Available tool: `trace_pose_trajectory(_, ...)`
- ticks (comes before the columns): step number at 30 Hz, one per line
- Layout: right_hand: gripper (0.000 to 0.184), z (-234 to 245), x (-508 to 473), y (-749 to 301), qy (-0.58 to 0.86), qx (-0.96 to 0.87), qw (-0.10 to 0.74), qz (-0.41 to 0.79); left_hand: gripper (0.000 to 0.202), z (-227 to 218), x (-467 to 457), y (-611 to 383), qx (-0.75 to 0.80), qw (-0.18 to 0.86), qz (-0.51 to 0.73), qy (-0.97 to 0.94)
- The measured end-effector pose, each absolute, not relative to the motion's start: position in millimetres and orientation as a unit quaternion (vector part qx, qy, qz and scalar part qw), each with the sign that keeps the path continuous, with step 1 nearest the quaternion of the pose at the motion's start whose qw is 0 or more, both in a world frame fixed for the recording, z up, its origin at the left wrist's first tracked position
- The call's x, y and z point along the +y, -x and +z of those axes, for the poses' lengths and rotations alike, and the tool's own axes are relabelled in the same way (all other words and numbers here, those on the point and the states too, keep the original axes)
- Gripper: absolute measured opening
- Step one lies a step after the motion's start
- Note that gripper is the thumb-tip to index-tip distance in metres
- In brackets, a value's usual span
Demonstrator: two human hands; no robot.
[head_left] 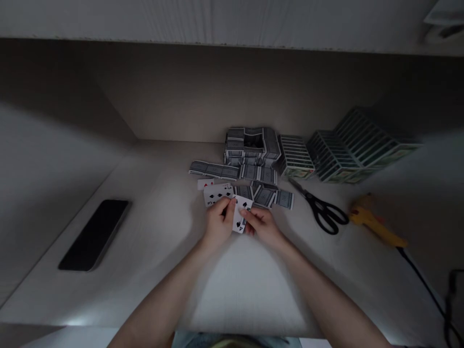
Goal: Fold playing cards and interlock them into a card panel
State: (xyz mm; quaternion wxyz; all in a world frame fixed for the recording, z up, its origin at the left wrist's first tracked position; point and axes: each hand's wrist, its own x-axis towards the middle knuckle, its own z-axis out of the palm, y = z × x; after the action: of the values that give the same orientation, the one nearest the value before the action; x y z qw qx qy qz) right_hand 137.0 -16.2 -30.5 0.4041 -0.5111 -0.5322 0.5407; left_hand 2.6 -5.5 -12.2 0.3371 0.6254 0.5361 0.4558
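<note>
Both hands meet over the middle of the desk around a white playing card (238,224) with spade pips and a 4 in its corner. My left hand (218,222) pinches its left edge; my right hand (264,224) grips the right side, thumb on the card's face. Whether more cards lie behind it I cannot tell. Just beyond my left hand lies a face-up spade card (217,191), and a card with red pips (205,183) is partly under it. Several face-down patterned cards (265,195) lie scattered beyond my hands.
Joined card strips (213,170) and a box-like card structure (235,145) stand near the back wall. Ribbed card structures (295,153) continue to the right. Black-handled scissors (322,212), a yellow glue gun (379,227) with a cord, and a dark phone (94,235) lie around. A shelf (217,24) overhangs.
</note>
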Motion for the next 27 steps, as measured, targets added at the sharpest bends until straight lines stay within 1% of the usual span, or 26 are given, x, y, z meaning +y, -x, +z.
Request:
trace_pose_trajectory(4, 0.044, -27.1, -17.5, -135.6, 0.514, -0.528, 0.422, 0.528, 0.03, -15.7, -3.8, -3.9, 0.548, 0.328, 0.444, -0.628)
trace_pose_trajectory(10, 0.042, -21.9, -16.7, -134.4, 0.51, -0.54, 0.426, 0.516, 0.037, -17.9, -4.0, -4.9, 0.56, 0.324, 0.461, -0.608)
trace_pose_trajectory(17, 0.042, -26.1, -16.7, -134.1, 0.51, -0.531, 0.438, 0.516, 0.039, -15.4, -2.8, -5.2, 0.563, 0.349, 0.464, -0.589)
trace_pose_trajectory(20, 0.042, -27.6, -16.8, -134.3, 0.516, -0.529, 0.449, 0.502, 0.039, -15.8, -0.6, -3.7, 0.548, 0.372, 0.465, -0.588)
trace_pose_trajectory(25, 0.042, -29.6, -14.3, -136.5, 0.557, -0.538, 0.483, 0.409, 0.033, -16.1, 4.8, 2.3, 0.499, 0.449, 0.431, -0.604)
trace_pose_trajectory(27, 0.041, -30.4, -13.4, -137.6, 0.567, -0.534, 0.492, 0.389, 0.028, -15.1, 6.1, 4.9, 0.473, 0.476, 0.409, -0.618)
